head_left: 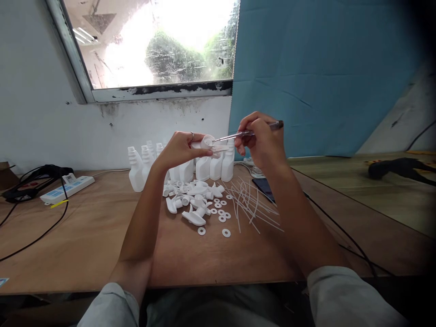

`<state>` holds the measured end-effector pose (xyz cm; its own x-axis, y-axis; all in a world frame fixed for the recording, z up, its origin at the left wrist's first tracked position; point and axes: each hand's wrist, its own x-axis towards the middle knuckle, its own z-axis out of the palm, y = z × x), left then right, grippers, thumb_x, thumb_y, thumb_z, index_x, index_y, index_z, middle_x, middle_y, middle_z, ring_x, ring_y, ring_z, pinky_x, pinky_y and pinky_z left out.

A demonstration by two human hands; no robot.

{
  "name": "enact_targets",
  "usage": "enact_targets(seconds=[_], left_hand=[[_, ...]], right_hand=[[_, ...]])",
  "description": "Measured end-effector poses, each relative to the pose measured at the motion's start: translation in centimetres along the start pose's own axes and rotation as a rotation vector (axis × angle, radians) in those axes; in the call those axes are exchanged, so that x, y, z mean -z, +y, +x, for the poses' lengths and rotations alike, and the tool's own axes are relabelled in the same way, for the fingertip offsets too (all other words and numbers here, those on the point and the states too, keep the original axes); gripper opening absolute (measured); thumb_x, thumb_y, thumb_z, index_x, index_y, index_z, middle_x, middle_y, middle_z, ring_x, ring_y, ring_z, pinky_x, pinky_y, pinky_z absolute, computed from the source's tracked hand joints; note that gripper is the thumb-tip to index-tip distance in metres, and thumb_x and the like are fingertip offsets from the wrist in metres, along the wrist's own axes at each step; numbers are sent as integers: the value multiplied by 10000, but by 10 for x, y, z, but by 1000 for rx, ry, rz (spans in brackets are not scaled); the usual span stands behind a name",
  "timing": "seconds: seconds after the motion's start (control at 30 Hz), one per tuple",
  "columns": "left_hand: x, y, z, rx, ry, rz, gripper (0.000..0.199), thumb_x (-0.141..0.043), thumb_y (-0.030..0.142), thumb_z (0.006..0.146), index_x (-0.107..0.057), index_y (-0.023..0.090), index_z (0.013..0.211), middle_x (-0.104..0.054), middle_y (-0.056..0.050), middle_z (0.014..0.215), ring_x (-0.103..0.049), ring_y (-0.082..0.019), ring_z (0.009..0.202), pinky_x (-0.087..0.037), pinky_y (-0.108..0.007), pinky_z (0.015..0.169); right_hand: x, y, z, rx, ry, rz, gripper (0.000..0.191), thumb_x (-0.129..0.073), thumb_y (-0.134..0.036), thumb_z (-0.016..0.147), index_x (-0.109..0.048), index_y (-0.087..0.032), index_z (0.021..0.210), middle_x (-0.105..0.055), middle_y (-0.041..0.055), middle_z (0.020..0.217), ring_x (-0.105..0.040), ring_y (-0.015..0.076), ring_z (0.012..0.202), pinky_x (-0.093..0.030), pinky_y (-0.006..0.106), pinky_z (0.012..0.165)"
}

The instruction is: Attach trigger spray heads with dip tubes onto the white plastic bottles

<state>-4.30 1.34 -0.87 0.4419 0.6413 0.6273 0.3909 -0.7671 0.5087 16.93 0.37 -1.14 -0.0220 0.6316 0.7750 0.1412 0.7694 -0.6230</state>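
My left hand (185, 147) is closed on a white spray trigger head (207, 141), whose round collar opening faces me. In my right hand (260, 138) is a slim pen-like tool (243, 133) with a silvery shaft and a dark end, gripped like a pencil. The tool's thin tip meets the collar's rim or reaches just inside; I cannot tell which. Below the hands lies a pile of white trigger heads (195, 217). Flat white ring washers (226, 233) are scattered beside it, and several thin white tubes (252, 204) lie to the right.
White bottles (136, 170) stand in rows behind the pile. A dark phone (264, 188) lies near my right forearm, with a clear container (257, 171) behind it. A power strip (68, 188) and black cables (51, 231) occupy the left. A blue sheet (306, 81) hangs at the back right.
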Motion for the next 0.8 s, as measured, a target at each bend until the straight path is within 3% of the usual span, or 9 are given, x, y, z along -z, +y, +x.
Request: enact_targets(seconds=[0.1,0.27,0.4,0.57,0.8], left_hand=[[-1,2,0,35,-69,-103,305,-723,383,728,-728,122,886,-697,-57,832,-648,-161,756,-550,-256,624],[-2,1,1,40,-136,-255,303,-707,394,767,-700,112,875,-685,-66,851,-677,-151,766,-595,-264,690],[-2,-2,1,27,-152,-268,326,-696,422,780,-691,114,890,-689,-74,870,-696,-170,788,-611,-275,689],[-2,-4,2,14,-181,-304,336,-701,425,780,-685,110,896,-686,-82,895,-697,-171,792,-616,-262,683],[-5,-4,3,-2,-194,-313,339,-703,407,787,-671,93,909,-661,-62,866,-689,-154,783,-620,-253,698]], right_hand=[[1,0,3,-80,19,112,171,-453,-328,806,-466,-212,681,-525,1,535,-412,121,356,-336,301,389],[4,6,8,-155,11,50,262,-423,-456,836,-464,-219,733,-523,0,549,-391,112,379,-326,286,418],[6,9,9,-194,10,159,184,-422,-380,820,-438,-219,733,-504,-13,549,-349,99,372,-295,279,415],[2,10,8,-175,-28,235,222,-461,-413,836,-436,-216,736,-486,-32,528,-344,81,359,-280,249,383],[-8,7,6,-95,67,422,238,-541,-378,801,-481,-196,661,-491,-43,473,-376,70,319,-288,220,326]])
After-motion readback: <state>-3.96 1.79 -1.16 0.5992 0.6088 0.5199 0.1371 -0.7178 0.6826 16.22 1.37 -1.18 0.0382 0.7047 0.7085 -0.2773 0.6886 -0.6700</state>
